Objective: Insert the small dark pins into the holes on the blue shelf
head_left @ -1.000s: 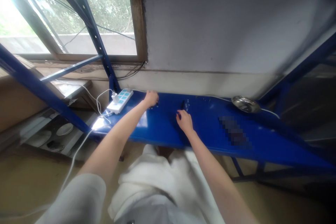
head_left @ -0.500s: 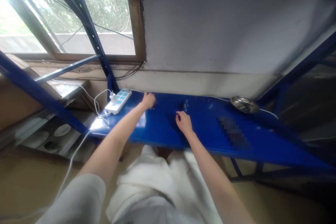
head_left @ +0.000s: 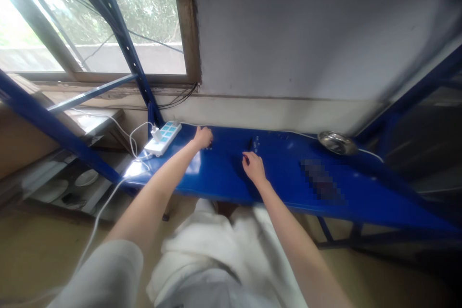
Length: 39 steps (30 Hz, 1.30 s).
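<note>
Near the back left of the blue table (head_left: 216, 173), my left hand (head_left: 203, 138) is low over the surface with its fingers curled down. Small pale and dark bits lie at its fingertips, and what it grips, if anything, is hidden. My right hand (head_left: 253, 166) is closed in a pinch on a small dark reddish thing (head_left: 246, 158), too small to name. Just beyond it lie a thin black object (head_left: 250, 143) and several small clear pieces (head_left: 256, 144).
A white power strip (head_left: 163, 138) with a plug and cable is at the table's left end. A shiny metal dish (head_left: 337, 143) sits at the back right, with a blurred dark patch (head_left: 321, 180) in front. Blue posts (head_left: 133, 62) flank the table.
My left hand has shifted very slightly left. My right hand stays in nearly the same place, still pinched.
</note>
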Each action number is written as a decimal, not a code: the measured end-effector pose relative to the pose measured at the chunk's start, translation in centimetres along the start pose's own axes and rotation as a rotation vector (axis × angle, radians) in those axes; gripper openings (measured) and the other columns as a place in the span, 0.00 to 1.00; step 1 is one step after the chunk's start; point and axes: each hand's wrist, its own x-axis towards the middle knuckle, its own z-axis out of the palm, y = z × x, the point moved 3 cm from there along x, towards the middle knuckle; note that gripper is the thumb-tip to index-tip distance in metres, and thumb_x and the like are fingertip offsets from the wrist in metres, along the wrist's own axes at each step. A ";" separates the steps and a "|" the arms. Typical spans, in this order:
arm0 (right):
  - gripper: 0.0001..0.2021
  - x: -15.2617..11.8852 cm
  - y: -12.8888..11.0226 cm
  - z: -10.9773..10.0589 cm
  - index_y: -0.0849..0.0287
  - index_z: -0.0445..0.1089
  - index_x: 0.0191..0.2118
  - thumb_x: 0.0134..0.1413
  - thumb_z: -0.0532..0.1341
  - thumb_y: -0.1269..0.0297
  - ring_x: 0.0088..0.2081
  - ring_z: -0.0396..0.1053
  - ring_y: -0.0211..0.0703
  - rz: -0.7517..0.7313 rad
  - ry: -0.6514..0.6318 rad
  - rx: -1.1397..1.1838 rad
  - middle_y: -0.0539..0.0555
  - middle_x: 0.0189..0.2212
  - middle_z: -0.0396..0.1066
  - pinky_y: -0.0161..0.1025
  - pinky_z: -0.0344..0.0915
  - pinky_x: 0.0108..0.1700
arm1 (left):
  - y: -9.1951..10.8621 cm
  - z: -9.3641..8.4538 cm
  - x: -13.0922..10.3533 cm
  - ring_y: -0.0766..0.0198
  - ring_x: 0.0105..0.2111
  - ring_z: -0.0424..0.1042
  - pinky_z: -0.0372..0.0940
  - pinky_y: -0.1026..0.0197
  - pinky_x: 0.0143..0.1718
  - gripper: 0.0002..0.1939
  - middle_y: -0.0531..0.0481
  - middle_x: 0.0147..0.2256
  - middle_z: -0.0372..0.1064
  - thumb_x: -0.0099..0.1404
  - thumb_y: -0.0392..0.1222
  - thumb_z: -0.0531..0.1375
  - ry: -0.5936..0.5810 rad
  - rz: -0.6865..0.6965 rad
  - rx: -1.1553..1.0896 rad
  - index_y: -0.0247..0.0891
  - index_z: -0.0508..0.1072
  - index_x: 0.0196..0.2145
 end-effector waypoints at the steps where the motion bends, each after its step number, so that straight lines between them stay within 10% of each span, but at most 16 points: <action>1: 0.16 0.0 0.0 0.0 0.62 0.68 0.44 0.57 0.47 0.66 0.40 0.68 0.47 0.004 -0.003 0.000 0.59 0.38 0.71 0.45 0.62 0.42 | 0.0 0.0 0.0 0.52 0.44 0.62 0.50 0.49 0.46 0.11 0.43 0.39 0.69 0.52 0.30 0.55 -0.002 -0.001 -0.003 0.37 0.75 0.31; 16: 0.13 0.5 1.2 -2.7 0.62 0.68 0.39 0.56 0.49 0.65 0.36 0.68 0.45 0.073 0.047 -0.040 0.58 0.34 0.71 0.41 0.60 0.39 | 0.7 -0.9 -0.2 0.52 0.47 0.61 0.50 0.50 0.48 0.12 0.43 0.44 0.68 0.57 0.39 0.57 0.077 0.009 -0.057 0.38 0.73 0.40; 25: 0.13 1.2 5.2 -2.7 0.62 0.69 0.40 0.51 0.54 0.63 0.42 0.64 0.50 0.470 -0.057 -0.226 0.59 0.38 0.70 0.43 0.58 0.40 | 10.4 0.6 -0.1 0.56 0.48 0.61 0.52 0.53 0.47 0.24 0.43 0.52 0.61 0.65 0.39 0.45 0.174 0.258 -0.158 0.41 0.54 0.59; 31: 0.15 1.8 6.0 -1.9 0.60 0.69 0.43 0.52 0.54 0.60 0.45 0.63 0.50 0.536 -0.165 -0.238 0.59 0.42 0.68 0.44 0.58 0.42 | 14.2 4.0 1.2 0.52 0.51 0.58 0.54 0.50 0.47 0.30 0.40 0.56 0.54 0.65 0.37 0.44 0.074 0.096 -0.198 0.41 0.38 0.63; 39: 0.13 2.5 6.6 -1.1 0.60 0.71 0.38 0.50 0.56 0.59 0.42 0.64 0.51 0.496 -0.093 -0.228 0.60 0.38 0.70 0.46 0.59 0.40 | 14.2 4.6 2.8 0.54 0.47 0.62 0.56 0.52 0.46 0.20 0.40 0.48 0.64 0.66 0.37 0.46 0.137 0.030 -0.204 0.36 0.60 0.54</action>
